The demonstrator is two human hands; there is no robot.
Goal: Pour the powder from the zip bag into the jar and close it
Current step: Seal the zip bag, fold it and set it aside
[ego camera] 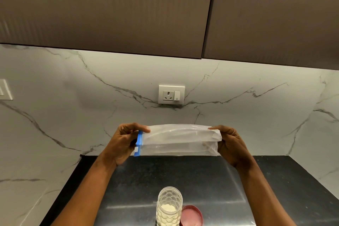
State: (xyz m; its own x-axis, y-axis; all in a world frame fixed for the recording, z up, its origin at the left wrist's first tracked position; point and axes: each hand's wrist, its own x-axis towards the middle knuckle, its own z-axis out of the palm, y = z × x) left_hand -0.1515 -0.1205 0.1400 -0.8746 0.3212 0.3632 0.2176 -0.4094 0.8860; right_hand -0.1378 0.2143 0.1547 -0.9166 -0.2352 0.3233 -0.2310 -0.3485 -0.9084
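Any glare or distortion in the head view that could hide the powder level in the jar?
Head view: a bright glare band crosses the black counter behind the jar; wide-angle bending curves the edges; the powder inside stays readable; the jar's base is cropped.

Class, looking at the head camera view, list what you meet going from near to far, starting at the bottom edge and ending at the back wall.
Clear plastic jar with white powder and pink round lid beside it → black stone counter → clear zip bag with blue zipper, held between left hand and right hand → white wall socket.

One zip bag (180,140), one jar (169,205), one lid (192,215), two hands, one wall socket (171,94), two cabinet doors
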